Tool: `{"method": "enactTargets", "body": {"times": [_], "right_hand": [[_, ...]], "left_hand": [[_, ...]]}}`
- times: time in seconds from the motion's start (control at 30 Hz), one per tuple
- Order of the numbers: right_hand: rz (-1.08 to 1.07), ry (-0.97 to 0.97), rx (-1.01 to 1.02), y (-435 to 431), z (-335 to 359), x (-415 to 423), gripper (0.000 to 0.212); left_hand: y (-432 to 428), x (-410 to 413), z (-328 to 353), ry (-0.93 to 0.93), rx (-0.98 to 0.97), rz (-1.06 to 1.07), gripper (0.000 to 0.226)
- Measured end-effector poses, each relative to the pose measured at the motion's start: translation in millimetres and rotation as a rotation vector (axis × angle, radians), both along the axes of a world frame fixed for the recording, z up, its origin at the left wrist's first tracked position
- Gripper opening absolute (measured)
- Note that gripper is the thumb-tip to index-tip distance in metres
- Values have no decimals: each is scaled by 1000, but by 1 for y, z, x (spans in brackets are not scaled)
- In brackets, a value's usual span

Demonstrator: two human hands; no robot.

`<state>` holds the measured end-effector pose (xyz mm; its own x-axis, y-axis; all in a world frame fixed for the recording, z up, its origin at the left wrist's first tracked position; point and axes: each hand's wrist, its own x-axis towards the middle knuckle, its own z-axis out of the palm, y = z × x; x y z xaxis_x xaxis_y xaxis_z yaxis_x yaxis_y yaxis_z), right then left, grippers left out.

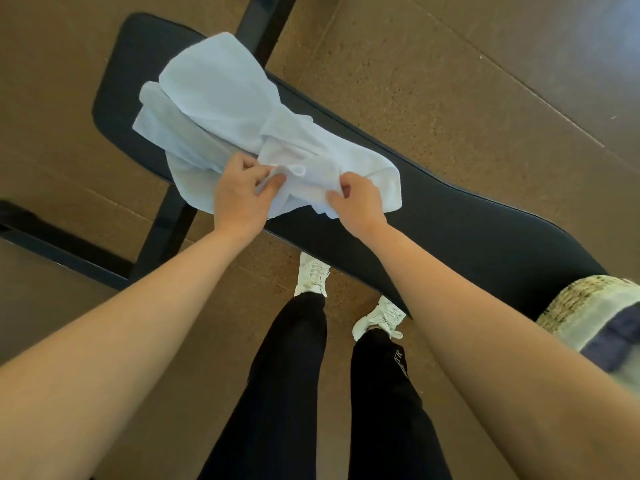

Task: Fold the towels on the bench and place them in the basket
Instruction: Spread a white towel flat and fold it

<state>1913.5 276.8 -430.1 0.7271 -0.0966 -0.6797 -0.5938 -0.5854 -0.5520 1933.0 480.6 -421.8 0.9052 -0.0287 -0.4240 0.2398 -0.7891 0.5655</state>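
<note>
Your left hand [239, 199] and right hand [356, 202] each pinch the white towel [346, 161] on the bench [467, 230]; basket [575, 299] at four o'clock.

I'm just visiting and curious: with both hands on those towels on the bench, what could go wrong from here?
1. The towels lie crumpled and overlapping on the bench; lifting one may drag another along.
2. One corner hangs past the bench's near edge, so cloth could slide to the floor.
3. The left hand and right hand pinch only small bunched folds, so the fold may come out crooked.
</note>
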Motion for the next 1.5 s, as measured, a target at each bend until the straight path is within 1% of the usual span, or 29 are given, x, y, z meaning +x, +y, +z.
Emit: {"method": "enactTargets", "body": {"times": [0.07,0.2,0.3,0.43,0.5,0.57,0.63,0.7,0.73,0.77,0.83,0.87,0.9,0.93,1.0,1.07,1.1,1.13,1.2,1.3,1.4,1.47,1.5], "right_hand": [[-69,-32,34,-3,10,3,9],[-225,-124,64,-12,30,5,8],[-428,-145,58,-28,40,8,9],[-669,-106,36,-48,42,12,11],[-745,-68,52,-52,43,14,10],[-763,-53,36,-54,46,15,13],[-690,-78,-68,-54,52,13,35],[-525,-202,-132,-52,64,9,58],[-406,-290,-98,-51,71,7,65],[-277,-373,-21,-48,80,5,70],[-28,-461,164,-42,100,3,77],[71,-464,229,-38,109,3,75],[136,-441,262,-36,115,2,68],[175,-405,264,-39,120,-1,57],[188,-341,193,-50,121,-7,29],[106,-318,103,-65,118,-18,5],[36,-319,80,-73,116,-24,5],[-38,-333,66,-80,115,-30,9],[-182,-371,32,-93,114,-42,13],[-467,-393,-31,-118,107,-59,16],[-742,-358,-84,-148,95,-72,15],[-862,-311,-120,-166,89,-79,11],[-898,-304,-124,-173,87,-83,11]], "left_hand": [[4,0,5,36,-47,66,31],[10,3,22,60,-170,282,42],[18,10,36,38,-183,421,42],[19,22,49,0,-164,452,40],[15,25,52,11,-187,462,38],[8,26,57,19,-218,443,32],[-4,25,66,20,-252,346,26],[-18,19,77,-7,-292,177,27],[-26,15,82,-7,-308,88,27],[-33,11,86,0,-317,-1,25],[-49,4,92,30,-338,-169,25],[-56,2,95,43,-350,-231,25],[-62,0,96,42,-355,-274,24],[-68,-4,97,31,-356,-293,21],[-76,-11,94,31,-342,-281,22],[-79,-19,87,89,-325,-292,28],[-80,-22,83,109,-298,-334,30],[-81,-26,78,112,-244,-391,30],[-86,-30,70,117,-94,-471,29],[-98,-32,64,123,46,-483,28],[-110,-25,60,74,135,-479,19],[-119,-18,59,-49,223,-446,4],[-124,-15,61,-122,254,-412,4]]}}
